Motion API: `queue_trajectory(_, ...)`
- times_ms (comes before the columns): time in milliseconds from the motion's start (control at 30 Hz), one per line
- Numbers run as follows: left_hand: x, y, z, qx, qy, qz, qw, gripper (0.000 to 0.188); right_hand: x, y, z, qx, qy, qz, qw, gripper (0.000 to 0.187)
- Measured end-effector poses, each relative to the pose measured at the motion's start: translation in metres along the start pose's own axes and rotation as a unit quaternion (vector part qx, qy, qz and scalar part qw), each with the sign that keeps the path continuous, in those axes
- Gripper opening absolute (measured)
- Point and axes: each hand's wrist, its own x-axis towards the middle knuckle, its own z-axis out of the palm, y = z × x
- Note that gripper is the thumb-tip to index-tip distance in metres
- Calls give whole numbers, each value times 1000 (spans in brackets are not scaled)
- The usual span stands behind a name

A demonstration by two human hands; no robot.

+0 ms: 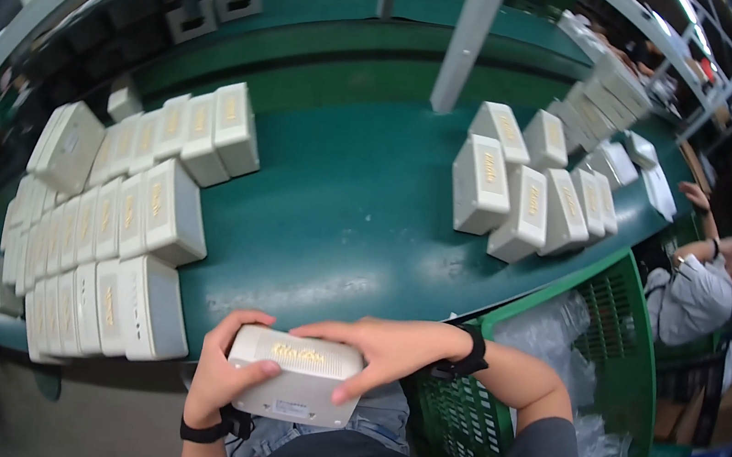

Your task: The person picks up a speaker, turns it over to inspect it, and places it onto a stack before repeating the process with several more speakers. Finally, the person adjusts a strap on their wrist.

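Observation:
Close to my body I hold a white box-shaped plastic device (295, 384) between both hands. Raised gold lettering and a ribbed strip run along its upper face, and a small label sits on the side toward me. My left hand (220, 374) grips its left end, thumb across the front. Around the right end my right hand (387, 350) is closed, with the thumb on the near side and fingers along the top edge. Beyond my hands is the green table (320, 223). Rows of similar white devices (169, 212) stand on its left side.
A smaller group of white devices (528, 194) stands at the right, with stacked white pieces (600, 102) behind. A green plastic crate (619, 308) holding clear plastic bags (546, 335) is at my right. Another person (700, 291) sits farther right. A grey metal post (464, 47) rises at the back.

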Motion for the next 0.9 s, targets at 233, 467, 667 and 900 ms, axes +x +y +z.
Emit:
queue_trajectory(233, 6, -6, 8, 68, -100, -33, 992, 73, 0, 4, 21, 10, 66, 19, 998, 77)
queue_trajectory(467, -2, -27, 0, 14, -73, 92, 993, 103, 14, 37, 14, -24, 135, 13, 991, 78)
queue_trajectory(667, 2, -67, -25, -65, -14, 65, 996, 90, 19, 43, 5, 258, 129, 33, 957, 78)
queue_trajectory(900, -4, -88, -29, -33, -35, 36, 998, 78, 17, 50, -9, 453, 199, 20, 869, 67)
